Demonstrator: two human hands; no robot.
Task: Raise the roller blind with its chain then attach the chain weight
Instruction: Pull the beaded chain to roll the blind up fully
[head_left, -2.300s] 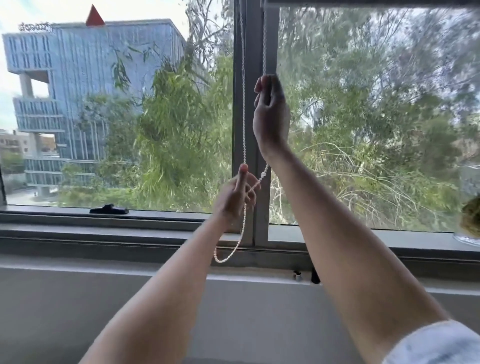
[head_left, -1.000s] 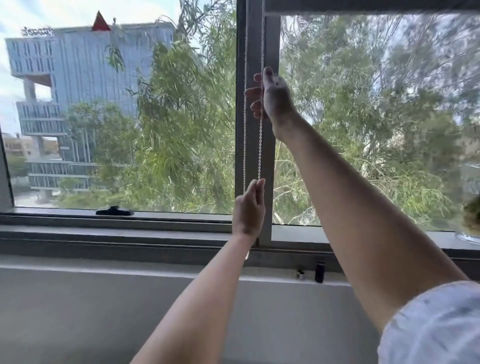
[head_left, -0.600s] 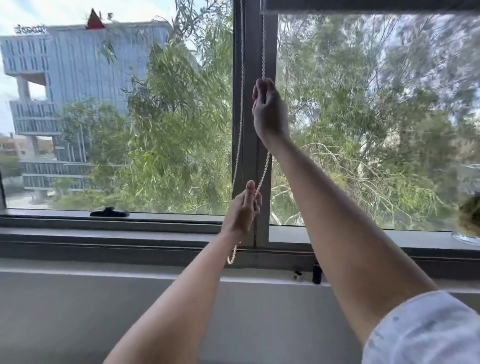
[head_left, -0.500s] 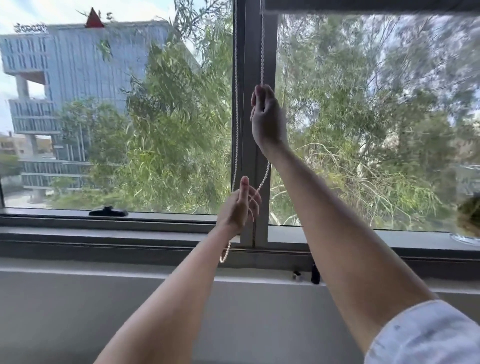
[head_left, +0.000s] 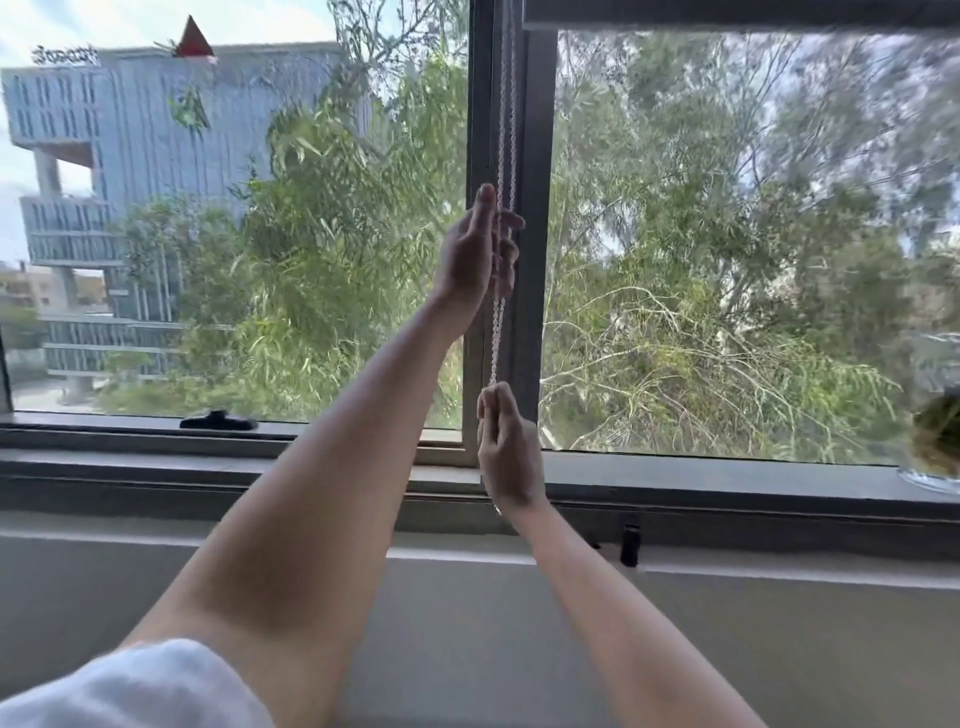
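Note:
The white bead chain (head_left: 506, 130) hangs in two strands down the dark window mullion. My left hand (head_left: 475, 254) is raised high, its fingers curled around the chain. My right hand (head_left: 506, 447) is lower, near the sill, pinching the chain just above its thumb. A bit of the chain's loop shows below the right wrist. The roller blind's bottom edge (head_left: 727, 18) sits at the very top of the right pane. A small black piece (head_left: 629, 543), perhaps the chain weight, stands on the ledge right of my right wrist.
A dark window sill (head_left: 727, 483) runs across below the glass, with a black window latch (head_left: 218, 420) at the left. A glass vessel with a plant (head_left: 935, 441) stands at the far right of the sill. The grey wall (head_left: 467, 623) lies below.
My hands have swapped places on the chain: the right hand has come down from high on the chain to sill level, and the left hand has gone up to grip higher.

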